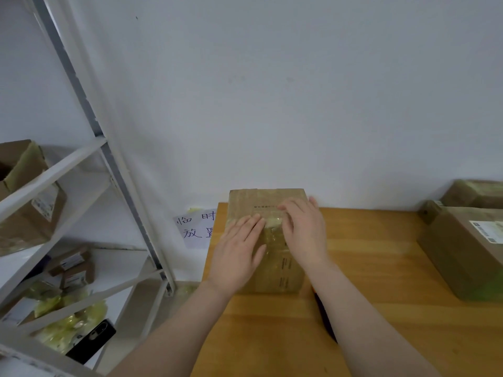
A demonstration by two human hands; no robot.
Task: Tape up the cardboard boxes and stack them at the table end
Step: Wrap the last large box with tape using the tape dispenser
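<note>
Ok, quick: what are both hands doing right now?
Left hand: open, pressing flat on the taped brown cardboard box.
Right hand: open, flat on the same box.

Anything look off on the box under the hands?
On the brown cardboard box the clear tape looks bunched into a pale wrinkled lump between the left hand and right hand; nothing else stands out.
</note>
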